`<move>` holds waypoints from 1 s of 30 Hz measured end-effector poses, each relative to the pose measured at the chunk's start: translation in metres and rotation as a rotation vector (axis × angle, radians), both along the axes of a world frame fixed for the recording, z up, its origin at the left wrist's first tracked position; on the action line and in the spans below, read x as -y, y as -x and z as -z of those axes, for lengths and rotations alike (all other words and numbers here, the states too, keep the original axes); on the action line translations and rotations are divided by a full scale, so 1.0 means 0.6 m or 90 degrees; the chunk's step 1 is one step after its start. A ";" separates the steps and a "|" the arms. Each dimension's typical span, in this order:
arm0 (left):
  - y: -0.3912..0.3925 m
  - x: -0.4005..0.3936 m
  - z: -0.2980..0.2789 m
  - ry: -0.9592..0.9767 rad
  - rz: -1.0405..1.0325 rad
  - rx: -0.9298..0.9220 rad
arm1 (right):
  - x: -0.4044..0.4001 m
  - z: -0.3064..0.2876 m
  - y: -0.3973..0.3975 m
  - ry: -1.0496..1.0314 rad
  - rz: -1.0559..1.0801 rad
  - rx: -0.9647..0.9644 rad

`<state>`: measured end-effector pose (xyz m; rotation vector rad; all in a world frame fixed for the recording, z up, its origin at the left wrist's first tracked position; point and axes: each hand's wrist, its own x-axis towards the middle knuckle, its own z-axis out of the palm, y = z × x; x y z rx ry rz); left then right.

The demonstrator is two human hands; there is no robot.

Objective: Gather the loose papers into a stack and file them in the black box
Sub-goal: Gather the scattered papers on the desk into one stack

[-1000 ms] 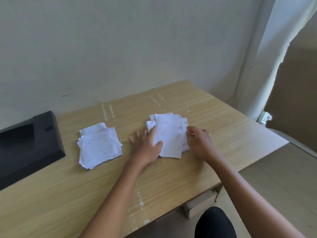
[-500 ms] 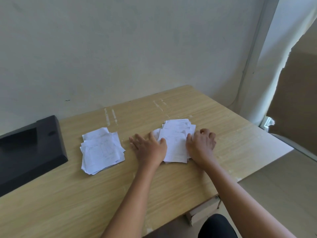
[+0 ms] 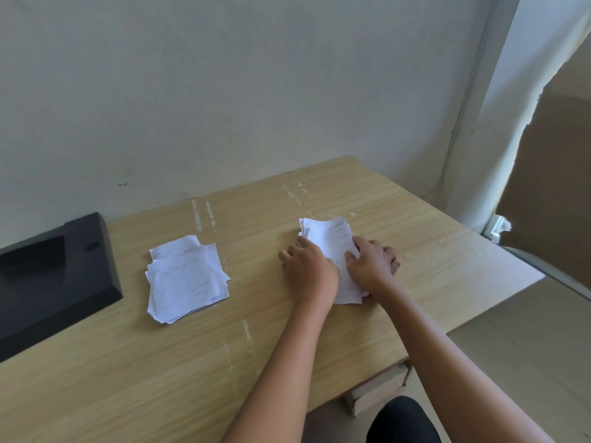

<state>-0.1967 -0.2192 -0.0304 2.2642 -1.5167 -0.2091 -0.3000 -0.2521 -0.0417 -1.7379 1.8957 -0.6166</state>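
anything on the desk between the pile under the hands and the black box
Yes: a second pile of papers lies on the desk between the pile under the hands and the black box. It lies flat, so the held pile could pass over it.

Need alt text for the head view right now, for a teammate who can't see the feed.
Both hands press in on a pile of white papers on a wooden desk, left hand and right hand squeezing its sides. A second, messier paper pile lies apart to the left, and the black box sits at the desk's far left edge by the wall.
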 end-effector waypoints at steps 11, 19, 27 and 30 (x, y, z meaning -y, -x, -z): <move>-0.030 -0.004 -0.031 0.046 -0.041 -0.447 | -0.019 0.000 0.002 0.069 0.017 0.129; -0.098 -0.074 -0.042 0.142 0.117 -0.674 | -0.049 -0.024 -0.049 0.089 -0.075 0.383; -0.313 -0.135 -0.055 0.231 -0.101 -0.490 | -0.073 -0.070 -0.249 0.042 -0.253 0.418; -0.376 -0.144 -0.056 0.225 -0.142 -0.433 | -0.077 -0.074 -0.321 0.073 -0.298 0.336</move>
